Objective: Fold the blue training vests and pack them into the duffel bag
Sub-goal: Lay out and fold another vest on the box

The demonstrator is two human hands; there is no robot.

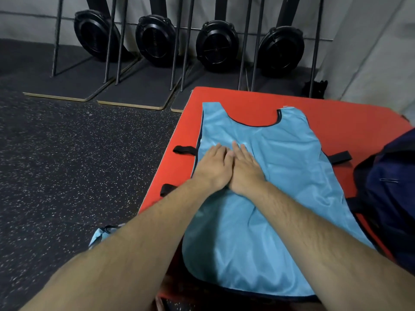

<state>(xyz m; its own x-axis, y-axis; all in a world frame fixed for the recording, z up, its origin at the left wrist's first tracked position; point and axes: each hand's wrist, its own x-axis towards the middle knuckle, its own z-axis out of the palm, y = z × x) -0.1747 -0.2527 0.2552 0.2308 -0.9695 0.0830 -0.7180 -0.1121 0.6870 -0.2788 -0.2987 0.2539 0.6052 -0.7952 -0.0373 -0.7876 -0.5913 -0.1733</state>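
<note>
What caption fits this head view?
Left hand and right hand press flat on a blue vest spread over a red mat.

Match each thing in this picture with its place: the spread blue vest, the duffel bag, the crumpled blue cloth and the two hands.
Things:
1. blue vest
2. duffel bag
3. crumpled blue cloth
4. left hand and right hand

Places:
A. on the speckled floor, left of the red mat
B. flat on the vest, side by side
C. spread out on the mat
D. at the mat's right edge

Pairs: 1-C; 2-D; 3-A; 4-B
</note>
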